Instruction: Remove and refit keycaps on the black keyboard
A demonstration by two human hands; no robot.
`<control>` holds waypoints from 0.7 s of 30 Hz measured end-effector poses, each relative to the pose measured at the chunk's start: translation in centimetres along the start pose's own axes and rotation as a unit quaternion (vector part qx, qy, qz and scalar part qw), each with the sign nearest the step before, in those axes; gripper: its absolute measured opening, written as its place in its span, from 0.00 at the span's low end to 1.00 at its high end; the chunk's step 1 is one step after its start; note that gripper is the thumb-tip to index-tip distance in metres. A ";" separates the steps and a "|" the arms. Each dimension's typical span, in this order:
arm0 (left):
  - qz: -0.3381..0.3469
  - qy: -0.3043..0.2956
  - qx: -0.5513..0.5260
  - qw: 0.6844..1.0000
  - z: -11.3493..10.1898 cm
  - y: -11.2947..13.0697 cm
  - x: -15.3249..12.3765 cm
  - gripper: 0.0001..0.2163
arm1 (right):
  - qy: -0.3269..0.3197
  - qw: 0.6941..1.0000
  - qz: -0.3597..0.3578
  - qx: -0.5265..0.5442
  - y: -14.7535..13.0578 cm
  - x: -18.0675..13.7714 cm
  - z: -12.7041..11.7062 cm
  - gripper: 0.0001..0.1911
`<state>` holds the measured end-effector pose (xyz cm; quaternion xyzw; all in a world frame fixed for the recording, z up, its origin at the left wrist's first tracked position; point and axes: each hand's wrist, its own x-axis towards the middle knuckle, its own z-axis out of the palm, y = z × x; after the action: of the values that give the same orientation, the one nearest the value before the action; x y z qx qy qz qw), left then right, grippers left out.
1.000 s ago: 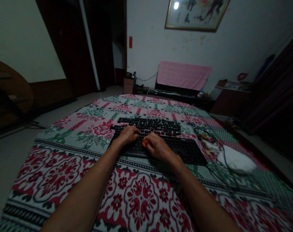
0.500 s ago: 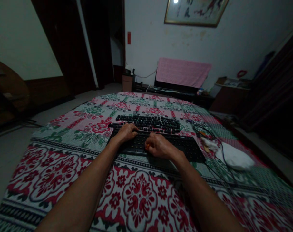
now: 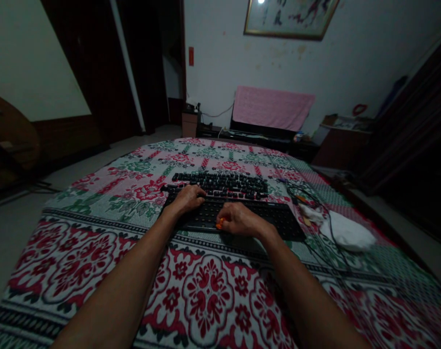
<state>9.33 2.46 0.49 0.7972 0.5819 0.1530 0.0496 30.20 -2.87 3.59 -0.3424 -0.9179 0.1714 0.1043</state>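
Two black keyboards lie on a flowered bedspread (image 3: pixel 96 242). On the left end of the nearer keyboard (image 3: pixel 274 220) rests my left hand (image 3: pixel 187 198), fingers curled down on it. My right hand (image 3: pixel 238 219) is closed round a small orange tool (image 3: pixel 219 223) and presses it against the front rows of that same keyboard. The farther keyboard (image 3: pixel 223 183) lies just behind it, with its keycaps in place.
To the right of the keyboards lie dark cables (image 3: pixel 307 194) and a white cloth (image 3: pixel 346 231). Behind the bed stand a low dark cabinet with a pink cloth (image 3: pixel 273 107) over it and a small table (image 3: pixel 344 128) at right.
My right hand has drawn the orange tool a little toward me along the nearer keyboard. The left hand stays on the keyboard's left end. The camera has tilted slightly.
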 end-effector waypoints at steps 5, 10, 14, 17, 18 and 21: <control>0.002 -0.002 0.005 1.000 -0.3 0.2 -0.1 0.15 | 0.021 0.999 0.040 0.024 0.6 -0.7 -1.2 0.11; 0.002 -0.003 -0.001 1.000 -0.4 0.4 -0.3 0.15 | -0.011 1.000 0.000 0.024 0.4 -0.2 -0.4 0.13; -0.002 -0.004 -0.001 1.000 -0.4 0.5 -0.3 0.15 | -0.023 1.000 0.011 0.001 0.3 0.1 0.1 0.13; -0.004 -0.004 0.000 1.000 -0.5 0.6 -0.3 0.15 | 0.010 0.999 0.049 0.014 0.8 -0.2 -0.3 0.12; -0.004 -0.004 0.001 1.000 -0.5 0.6 -0.3 0.15 | 0.025 0.998 0.060 0.018 1.0 -0.3 -0.5 0.12; -0.004 -0.007 0.002 1.000 -0.4 0.5 -0.3 0.15 | 0.045 0.997 0.056 0.019 1.3 -0.3 -0.7 0.12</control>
<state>9.59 2.00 0.96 0.7963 0.5847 0.1461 0.0520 31.42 -2.04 3.68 -0.3987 -0.8881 0.1791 0.1427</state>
